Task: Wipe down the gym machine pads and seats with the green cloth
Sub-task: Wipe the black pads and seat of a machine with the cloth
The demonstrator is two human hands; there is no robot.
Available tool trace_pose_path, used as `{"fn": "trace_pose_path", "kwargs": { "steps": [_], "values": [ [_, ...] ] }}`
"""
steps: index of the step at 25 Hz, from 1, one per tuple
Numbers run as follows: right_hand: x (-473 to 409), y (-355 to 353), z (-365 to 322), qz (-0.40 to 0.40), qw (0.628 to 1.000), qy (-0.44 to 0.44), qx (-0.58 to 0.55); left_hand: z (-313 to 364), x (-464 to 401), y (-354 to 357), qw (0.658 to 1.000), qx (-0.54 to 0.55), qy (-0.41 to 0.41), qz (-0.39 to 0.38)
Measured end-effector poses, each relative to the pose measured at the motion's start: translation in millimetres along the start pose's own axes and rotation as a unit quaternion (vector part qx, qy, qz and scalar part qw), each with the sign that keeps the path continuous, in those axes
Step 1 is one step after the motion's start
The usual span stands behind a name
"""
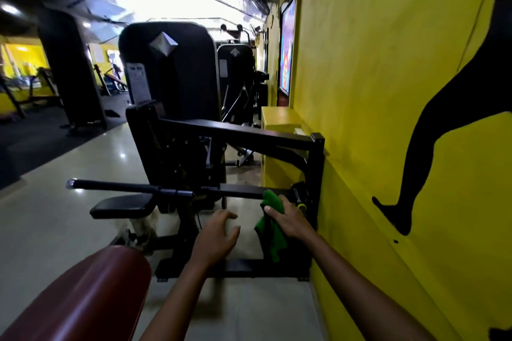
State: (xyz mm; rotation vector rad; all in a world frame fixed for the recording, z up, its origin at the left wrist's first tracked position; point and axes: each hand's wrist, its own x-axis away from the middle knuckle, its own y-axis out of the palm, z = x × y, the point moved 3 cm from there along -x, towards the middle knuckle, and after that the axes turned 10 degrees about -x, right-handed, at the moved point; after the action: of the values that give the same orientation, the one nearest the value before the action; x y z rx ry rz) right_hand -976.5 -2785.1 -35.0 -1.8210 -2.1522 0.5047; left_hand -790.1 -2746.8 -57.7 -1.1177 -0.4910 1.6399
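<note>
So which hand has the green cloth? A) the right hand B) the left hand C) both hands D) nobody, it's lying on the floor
A: the right hand has its grip round the green cloth, which hangs down from it, while the left hand holds nothing.

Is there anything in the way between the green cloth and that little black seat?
Yes. The green cloth, gripped by the right hand, hangs right of the black seat pad. The machine's upright post and the empty left hand lie between them.
</note>
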Motion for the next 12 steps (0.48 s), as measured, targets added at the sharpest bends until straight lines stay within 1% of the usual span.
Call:
{"fn": "trace_pose_path", "kwargs": {
  "steps": [3,7,12],
  "values": [
    [-2,-21,-22,0.029,0.999,-0.036,0.017,10,-18,-10,1.0,0.016,0.005,0.014],
    [-10,-38,-41,0.042,0.997,-0.067,0.01,21,-34,-24,0.998,0.047,0.0,0.042],
    [-19,-43,-55,0.051,0.995,-0.079,0.018,26,-43,-39,0.998,0.046,0.001,0.044]
  ]
}}
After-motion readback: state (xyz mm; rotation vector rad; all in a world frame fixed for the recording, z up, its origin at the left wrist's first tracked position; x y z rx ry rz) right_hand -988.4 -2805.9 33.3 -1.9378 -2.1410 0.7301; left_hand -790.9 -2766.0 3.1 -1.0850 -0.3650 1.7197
